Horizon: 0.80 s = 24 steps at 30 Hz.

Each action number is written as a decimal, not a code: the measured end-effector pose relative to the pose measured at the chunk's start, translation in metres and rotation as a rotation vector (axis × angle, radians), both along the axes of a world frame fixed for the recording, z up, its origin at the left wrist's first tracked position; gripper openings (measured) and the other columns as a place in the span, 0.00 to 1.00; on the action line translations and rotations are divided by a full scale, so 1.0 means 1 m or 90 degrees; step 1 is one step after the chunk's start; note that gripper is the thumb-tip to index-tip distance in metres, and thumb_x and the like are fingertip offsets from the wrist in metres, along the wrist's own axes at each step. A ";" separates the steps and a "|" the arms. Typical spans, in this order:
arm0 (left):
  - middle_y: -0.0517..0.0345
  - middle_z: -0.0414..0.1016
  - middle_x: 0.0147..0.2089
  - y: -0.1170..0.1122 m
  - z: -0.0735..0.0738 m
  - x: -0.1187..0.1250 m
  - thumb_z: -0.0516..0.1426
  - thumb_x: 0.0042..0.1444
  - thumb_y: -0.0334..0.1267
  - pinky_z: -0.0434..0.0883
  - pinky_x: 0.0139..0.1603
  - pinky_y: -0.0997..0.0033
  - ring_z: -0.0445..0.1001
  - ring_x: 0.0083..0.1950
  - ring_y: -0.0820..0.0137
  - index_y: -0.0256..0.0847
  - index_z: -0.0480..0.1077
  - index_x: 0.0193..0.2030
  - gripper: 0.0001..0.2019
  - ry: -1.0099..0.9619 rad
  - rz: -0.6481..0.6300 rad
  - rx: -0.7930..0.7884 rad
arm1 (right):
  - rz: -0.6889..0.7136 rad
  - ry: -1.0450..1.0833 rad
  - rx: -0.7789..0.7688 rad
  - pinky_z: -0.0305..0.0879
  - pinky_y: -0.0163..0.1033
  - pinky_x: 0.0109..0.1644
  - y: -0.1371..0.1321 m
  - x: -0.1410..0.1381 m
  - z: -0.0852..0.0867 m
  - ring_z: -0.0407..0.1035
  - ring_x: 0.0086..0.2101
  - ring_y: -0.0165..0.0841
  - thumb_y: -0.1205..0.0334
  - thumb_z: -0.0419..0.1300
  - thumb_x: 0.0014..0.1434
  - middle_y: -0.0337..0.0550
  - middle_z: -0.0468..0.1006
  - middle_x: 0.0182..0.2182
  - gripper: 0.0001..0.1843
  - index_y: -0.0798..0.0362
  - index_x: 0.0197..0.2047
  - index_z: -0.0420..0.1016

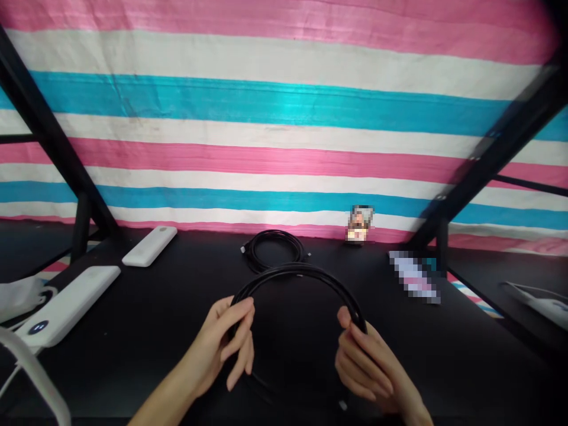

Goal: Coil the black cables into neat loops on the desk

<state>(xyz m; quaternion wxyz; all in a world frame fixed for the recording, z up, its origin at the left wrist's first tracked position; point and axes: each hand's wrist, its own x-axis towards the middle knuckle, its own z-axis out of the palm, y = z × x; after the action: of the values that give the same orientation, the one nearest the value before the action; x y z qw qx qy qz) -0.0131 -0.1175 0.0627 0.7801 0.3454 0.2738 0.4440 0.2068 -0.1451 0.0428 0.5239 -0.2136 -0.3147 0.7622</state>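
A black cable [298, 270], gathered in several loops, arches between my two hands above the dark table. My left hand [233, 337] grips the left side of the loops between thumb and fingers. On the opposite side, my right hand [366, 361] is closed around the bundle. A loose stretch of cable hangs below, dim and blurred, with a small light connector end [342, 405] near my right hand. Just behind the arch lies a second coiled black cable [277, 234], its light plug [243, 249] sticking out at the left.
Two white power banks [149, 245] [73, 302] lie at the left, with a white cord [39, 373] in front. Toward the right are a pixelated flat item [415, 278] and a pixelated upright item [360, 225]. Black frame bars [492, 148] and a striped sheet [284, 106] bound the table.
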 end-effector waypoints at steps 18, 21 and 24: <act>0.69 0.53 0.15 -0.012 0.052 0.000 0.53 0.56 0.47 0.45 0.14 0.82 0.49 0.16 0.83 0.39 0.71 0.26 0.15 0.476 -0.029 0.321 | -0.307 -0.461 0.208 0.61 0.34 0.32 -0.007 -0.022 0.009 0.62 0.26 0.29 0.54 0.65 0.49 0.36 0.67 0.24 0.17 0.50 0.42 0.72; 0.66 0.60 0.19 -0.012 0.048 0.014 0.53 0.56 0.44 0.51 0.19 0.81 0.54 0.20 0.81 0.38 0.71 0.24 0.15 0.505 0.006 0.366 | -0.326 -0.441 0.114 0.48 0.30 0.20 -0.011 -0.022 0.007 0.49 0.18 0.23 0.49 0.65 0.48 0.32 0.57 0.18 0.16 0.53 0.35 0.73; 0.65 0.62 0.19 -0.007 0.036 0.017 0.57 0.51 0.44 0.55 0.23 0.79 0.58 0.22 0.79 0.38 0.67 0.21 0.14 0.498 0.046 0.359 | -0.323 -0.366 0.080 0.36 0.30 0.17 -0.011 -0.014 0.007 0.38 0.16 0.20 0.47 0.64 0.49 0.28 0.47 0.15 0.18 0.54 0.26 0.69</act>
<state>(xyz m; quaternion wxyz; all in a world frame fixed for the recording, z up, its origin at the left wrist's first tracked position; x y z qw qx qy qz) 0.0035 -0.1247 0.0989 0.4790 0.6746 0.4274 0.3644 0.1932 -0.1557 0.0493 0.5980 -0.4570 -0.4322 0.4968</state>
